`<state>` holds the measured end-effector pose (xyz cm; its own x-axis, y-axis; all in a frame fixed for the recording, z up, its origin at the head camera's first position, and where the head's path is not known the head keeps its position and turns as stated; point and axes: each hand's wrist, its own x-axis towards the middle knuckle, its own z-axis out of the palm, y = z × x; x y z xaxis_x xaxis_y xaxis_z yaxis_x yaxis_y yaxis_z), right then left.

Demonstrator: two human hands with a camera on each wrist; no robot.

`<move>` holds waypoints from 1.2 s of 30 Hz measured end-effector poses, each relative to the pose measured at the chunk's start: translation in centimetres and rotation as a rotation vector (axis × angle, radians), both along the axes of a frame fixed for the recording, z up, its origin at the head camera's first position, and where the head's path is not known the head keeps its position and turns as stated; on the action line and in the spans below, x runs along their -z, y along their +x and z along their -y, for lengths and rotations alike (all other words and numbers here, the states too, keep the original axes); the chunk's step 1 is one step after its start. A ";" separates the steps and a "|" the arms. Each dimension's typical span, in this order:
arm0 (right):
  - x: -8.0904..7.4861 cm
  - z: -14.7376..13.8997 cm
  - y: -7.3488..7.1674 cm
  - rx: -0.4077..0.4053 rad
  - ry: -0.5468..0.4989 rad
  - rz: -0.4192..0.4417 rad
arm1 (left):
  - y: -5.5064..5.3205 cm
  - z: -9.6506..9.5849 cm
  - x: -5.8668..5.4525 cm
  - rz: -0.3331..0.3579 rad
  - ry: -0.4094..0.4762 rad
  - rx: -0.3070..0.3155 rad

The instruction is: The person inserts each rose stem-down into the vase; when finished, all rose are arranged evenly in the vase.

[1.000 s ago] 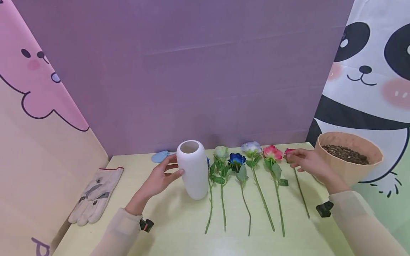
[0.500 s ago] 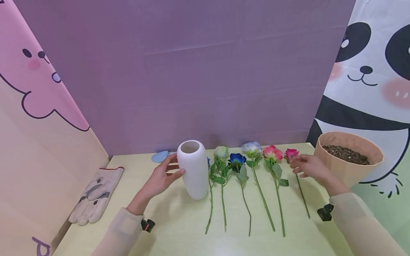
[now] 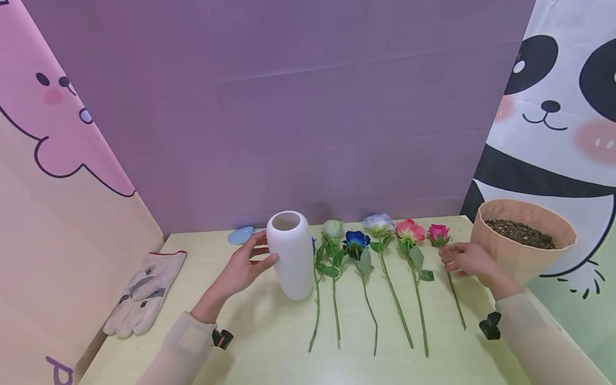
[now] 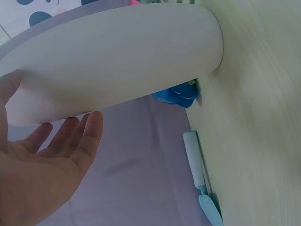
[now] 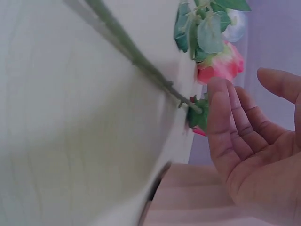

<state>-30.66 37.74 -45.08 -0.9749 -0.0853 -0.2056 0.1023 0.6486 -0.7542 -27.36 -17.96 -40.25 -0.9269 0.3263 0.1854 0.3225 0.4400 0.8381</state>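
A tall white vase (image 3: 292, 262) stands upright on the table. My left hand (image 3: 243, 267) holds its upper left side, the thumb in front and the fingers behind. In the left wrist view the fingertips touch the wall of the vase (image 4: 113, 61). On the right, my right hand (image 3: 474, 262) hovers over the stem of a magenta rose (image 3: 439, 233), just below its bloom. The right wrist view shows the fingers loosely bent with nothing between them and the thumb, beside the rose's green stem (image 5: 136, 56). That rose lies on the table.
Several artificial flowers lie side by side right of the vase, among them a blue rose (image 3: 356, 243) and a pink-red one (image 3: 410, 231). A pot of soil (image 3: 517, 256) stands at the right. Gloves (image 3: 144, 294) lie left; a light blue trowel (image 4: 193, 157) lies behind the vase.
My right hand has slid from the magenta rose's bloom down toward its stem, uncovering the bloom. The left hand and the vase stay in place.
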 end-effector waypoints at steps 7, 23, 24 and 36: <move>0.8 -0.6 -0.1 0.050 0.030 0.034 | 0.0 0.0 0.1 0.003 -0.004 -0.004; 2.5 -1.1 -0.7 0.128 0.053 0.064 | -0.1 0.1 -0.1 0.007 0.015 0.012; 2.5 -1.0 -0.6 0.131 0.051 0.061 | -0.1 0.1 -0.2 0.009 0.014 0.011; 2.9 -0.3 -0.5 0.129 0.081 0.021 | 0.0 0.1 -0.2 0.010 0.019 0.017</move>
<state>-31.20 38.03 -47.99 -0.9722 0.0577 -0.2270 0.2035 0.6878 -0.6968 -27.33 -18.04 -40.02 -0.9231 0.3386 0.1823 0.3213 0.4186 0.8495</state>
